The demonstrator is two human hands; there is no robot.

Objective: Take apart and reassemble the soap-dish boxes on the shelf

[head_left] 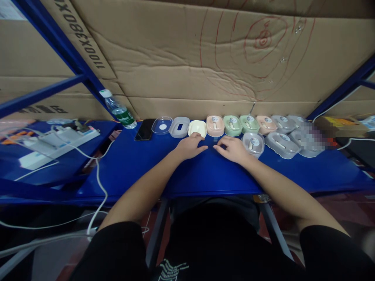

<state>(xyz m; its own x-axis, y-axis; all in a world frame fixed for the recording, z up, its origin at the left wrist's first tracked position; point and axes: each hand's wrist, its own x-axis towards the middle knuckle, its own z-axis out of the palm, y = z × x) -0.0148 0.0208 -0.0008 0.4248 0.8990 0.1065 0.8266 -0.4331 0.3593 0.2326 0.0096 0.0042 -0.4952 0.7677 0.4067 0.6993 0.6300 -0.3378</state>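
Left hand (190, 147): palm down, fingers lightly bent, thumb spread toward the right hand; grip fairly wide, nothing seen inside it. Fingertips lie at the near rim of the cream tray (197, 128), overlapping it in view; whether they press on it or only reach its edge, cannot tell. The tray is thus just beyond the fingers, outside the grip.

Right hand (231, 149): fingers curled, thumb and forefinger close together around a narrow gap; nothing visible in it. Position: over the blue table (205, 175), on the near side of the pink box (215, 125) and first green box (233, 125), with a clear-lidded grey box (253, 144) just to its right. The two thumbs point at each other, apart.

Row at the back, left to right: bottle (120, 111), phone (145, 130), clear lid (162, 125), grey tray (179, 127) with an oval opening, cream tray, pink box, two green boxes, second pink box (266, 125), then further grey boxes (283, 145) toward the right.
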